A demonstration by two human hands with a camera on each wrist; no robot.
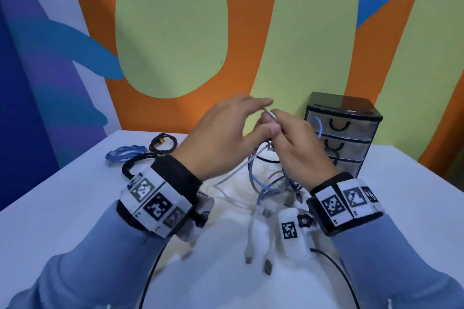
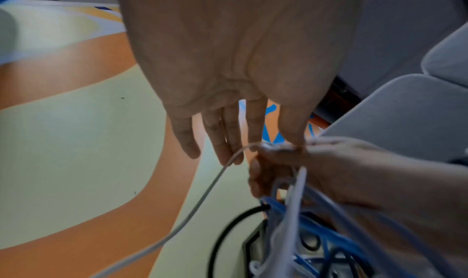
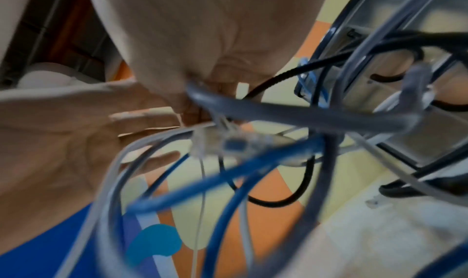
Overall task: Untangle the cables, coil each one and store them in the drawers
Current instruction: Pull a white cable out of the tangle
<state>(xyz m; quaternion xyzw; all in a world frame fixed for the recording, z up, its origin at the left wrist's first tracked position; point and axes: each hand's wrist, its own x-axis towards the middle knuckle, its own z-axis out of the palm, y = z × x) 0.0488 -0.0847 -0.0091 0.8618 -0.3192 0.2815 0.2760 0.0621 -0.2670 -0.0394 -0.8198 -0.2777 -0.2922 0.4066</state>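
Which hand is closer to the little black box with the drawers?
The right hand. It holds the tangled cables up just in front of the drawer unit, overlapping its left edge in the head view. The left hand is further left, away from the drawers.

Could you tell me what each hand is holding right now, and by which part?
The right hand pinches the tangled cable bunch at its top; the left hand is open, holding nothing.
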